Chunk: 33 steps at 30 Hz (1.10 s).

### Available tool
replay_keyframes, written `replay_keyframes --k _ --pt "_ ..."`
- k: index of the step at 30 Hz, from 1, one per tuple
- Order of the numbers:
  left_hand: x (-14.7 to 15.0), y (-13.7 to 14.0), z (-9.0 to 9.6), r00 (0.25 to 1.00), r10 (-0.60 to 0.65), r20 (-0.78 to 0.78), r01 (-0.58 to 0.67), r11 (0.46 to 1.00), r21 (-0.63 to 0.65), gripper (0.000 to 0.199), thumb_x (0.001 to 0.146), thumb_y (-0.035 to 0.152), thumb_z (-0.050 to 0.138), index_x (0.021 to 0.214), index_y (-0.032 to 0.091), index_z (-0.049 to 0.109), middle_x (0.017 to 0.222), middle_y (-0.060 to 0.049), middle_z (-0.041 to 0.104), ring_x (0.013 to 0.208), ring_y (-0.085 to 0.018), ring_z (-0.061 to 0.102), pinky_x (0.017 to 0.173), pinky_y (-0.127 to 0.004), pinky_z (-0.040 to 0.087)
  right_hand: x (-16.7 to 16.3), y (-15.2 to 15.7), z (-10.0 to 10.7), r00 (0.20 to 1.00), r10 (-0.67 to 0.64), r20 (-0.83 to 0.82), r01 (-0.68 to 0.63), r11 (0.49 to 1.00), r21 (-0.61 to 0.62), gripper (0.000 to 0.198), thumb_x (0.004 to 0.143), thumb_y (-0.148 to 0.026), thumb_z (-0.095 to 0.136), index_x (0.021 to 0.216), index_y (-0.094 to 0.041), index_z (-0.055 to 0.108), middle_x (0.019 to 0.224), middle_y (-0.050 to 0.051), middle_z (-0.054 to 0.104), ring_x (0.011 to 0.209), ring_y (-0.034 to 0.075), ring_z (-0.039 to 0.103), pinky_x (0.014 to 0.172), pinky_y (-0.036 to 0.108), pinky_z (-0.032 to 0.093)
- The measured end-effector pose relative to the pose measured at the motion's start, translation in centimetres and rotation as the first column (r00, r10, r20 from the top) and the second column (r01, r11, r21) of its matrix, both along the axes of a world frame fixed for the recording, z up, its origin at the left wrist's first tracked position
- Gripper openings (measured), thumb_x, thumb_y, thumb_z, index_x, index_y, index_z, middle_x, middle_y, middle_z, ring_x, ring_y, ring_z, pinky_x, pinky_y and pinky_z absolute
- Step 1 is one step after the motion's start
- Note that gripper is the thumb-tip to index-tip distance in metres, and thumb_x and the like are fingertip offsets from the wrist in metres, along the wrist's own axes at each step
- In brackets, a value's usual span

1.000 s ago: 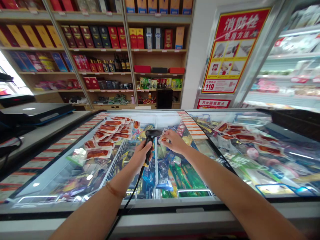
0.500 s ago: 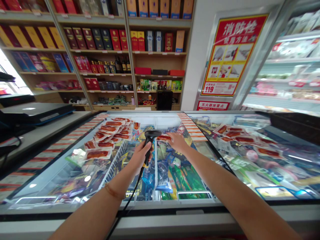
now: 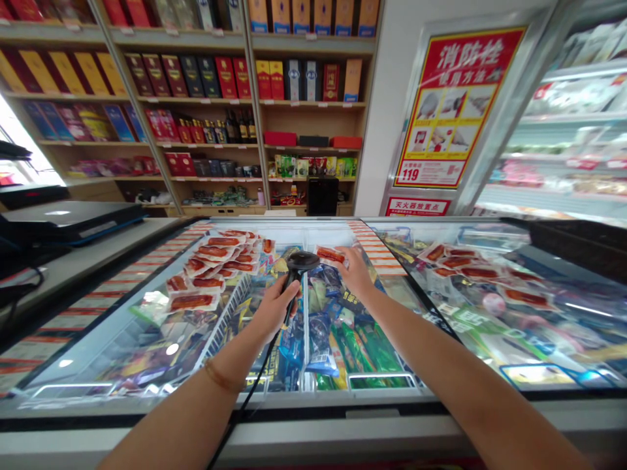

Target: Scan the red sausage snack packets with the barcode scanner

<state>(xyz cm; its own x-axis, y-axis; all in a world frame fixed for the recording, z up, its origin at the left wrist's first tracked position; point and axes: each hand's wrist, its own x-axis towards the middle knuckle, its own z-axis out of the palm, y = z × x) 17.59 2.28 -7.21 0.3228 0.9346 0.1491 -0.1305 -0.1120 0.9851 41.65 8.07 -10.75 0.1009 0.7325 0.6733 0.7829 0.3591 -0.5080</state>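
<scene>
My left hand [image 3: 277, 303] is wrapped round the handle of a black barcode scanner [image 3: 302, 261], whose cable runs down past my wrist. Just right of the scanner head, my right hand [image 3: 356, 269] grips the right end of a clear-wrapped sausage pack [image 3: 330, 254]. Both hands are above the glass top of a chest freezer [image 3: 386, 412]. To the left, a heap of similar sausage packs [image 3: 218, 253] lies on the glass. More sausage packs [image 3: 473, 269] are spread on the right pane.
Frozen goods in bags [image 3: 360, 346] and white wire baskets [image 3: 225, 320] show through the glass. A black flat device [image 3: 73, 219] rests on the counter at left. Behind the freezer rise shelves of boxes [image 3: 196, 77]; a red and yellow poster [image 3: 458, 108] hangs on the wall.
My right hand has raised and tilted the sausage pack, moving it slightly up and right, so more of it shows. The scanner head has turned and shifted a little to the right.
</scene>
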Motion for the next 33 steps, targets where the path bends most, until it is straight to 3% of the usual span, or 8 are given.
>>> replay_keyframes --k 10,14,17,21,23,29,33 --pt "0.0 0.3 -0.5 1.0 -0.013 -0.018 0.012 1.0 -0.016 0.046 0.071 0.059 0.07 0.082 0.018 0.053 0.067 0.003 0.056 0.04 -0.006 0.045 0.038 -0.021 0.032 -0.1 0.3 -0.2 1.0 0.023 0.019 -0.023 1.0 0.019 0.036 0.089 -0.025 0.052 0.124 -0.02 0.059 0.121 0.013 0.061 0.119 0.027 0.054 0.107 0.044 0.041" --pt "0.2 0.5 -0.6 0.999 0.034 0.03 -0.034 0.999 0.004 0.049 0.069 0.061 0.071 0.083 0.018 0.053 0.069 0.003 0.057 0.039 -0.006 0.045 0.037 -0.021 0.033 0.0 0.7 -0.3 1.0 -0.028 0.007 0.028 1.0 -0.005 0.042 0.088 -0.021 0.048 0.128 -0.019 0.057 0.123 0.014 0.059 0.12 0.027 0.053 0.107 0.046 0.041" --pt "0.3 0.2 0.1 0.992 0.103 0.076 -0.102 0.995 -0.018 0.05 0.067 0.06 0.073 0.082 0.018 0.052 0.066 0.004 0.056 0.04 -0.006 0.045 0.038 -0.021 0.033 0.0 0.8 -0.2 0.998 -0.061 0.006 0.061 0.998 -0.019 0.045 0.085 -0.017 0.047 0.129 -0.016 0.057 0.122 0.015 0.059 0.119 0.027 0.053 0.107 0.046 0.041" --pt "-0.3 -1.0 2.0 0.958 0.237 0.162 -0.209 0.963 -0.168 0.05 0.067 0.062 0.072 0.08 0.019 0.05 0.065 0.004 0.056 0.04 -0.006 0.046 0.038 -0.021 0.034 -0.4 0.5 0.3 1.0 0.001 -0.023 -0.003 0.997 -0.077 0.045 0.082 -0.015 0.049 0.125 -0.016 0.061 0.121 0.015 0.061 0.118 0.028 0.055 0.108 0.048 0.04" --pt "-1.4 -1.5 3.3 0.939 0.281 0.2 -0.241 0.949 -0.201 0.05 0.066 0.061 0.073 0.081 0.018 0.05 0.066 0.004 0.057 0.04 -0.006 0.047 0.038 -0.021 0.034 -1.4 0.5 0.5 0.999 0.029 -0.033 -0.032 0.994 -0.1 0.045 0.081 -0.016 0.052 0.124 -0.016 0.062 0.12 0.015 0.063 0.116 0.028 0.057 0.106 0.048 0.041" --pt "-7.1 -1.8 6.1 0.888 0.386 0.25 -0.367 0.922 -0.12 0.052 0.061 0.059 0.077 0.083 0.019 0.051 0.064 0.005 0.056 0.039 -0.007 0.048 0.036 -0.02 0.031 -8.3 2.5 0.2 0.99 0.14 -0.025 -0.142 0.972 -0.19 0.041 0.077 -0.018 0.06 0.117 -0.021 0.065 0.115 0.005 0.069 0.104 0.021 0.065 0.097 0.037 0.05" --pt "-10.3 -1.9 6.4 0.877 0.409 0.252 -0.387 0.912 -0.132 0.051 0.061 0.058 0.077 0.083 0.019 0.051 0.065 0.005 0.057 0.039 -0.007 0.048 0.036 -0.019 0.032 -11.7 4.9 0.5 0.997 0.067 -0.04 -0.074 0.97 -0.232 0.043 0.081 -0.017 0.055 0.123 -0.016 0.061 0.124 0.012 0.066 0.114 0.023 0.062 0.102 0.04 0.046"
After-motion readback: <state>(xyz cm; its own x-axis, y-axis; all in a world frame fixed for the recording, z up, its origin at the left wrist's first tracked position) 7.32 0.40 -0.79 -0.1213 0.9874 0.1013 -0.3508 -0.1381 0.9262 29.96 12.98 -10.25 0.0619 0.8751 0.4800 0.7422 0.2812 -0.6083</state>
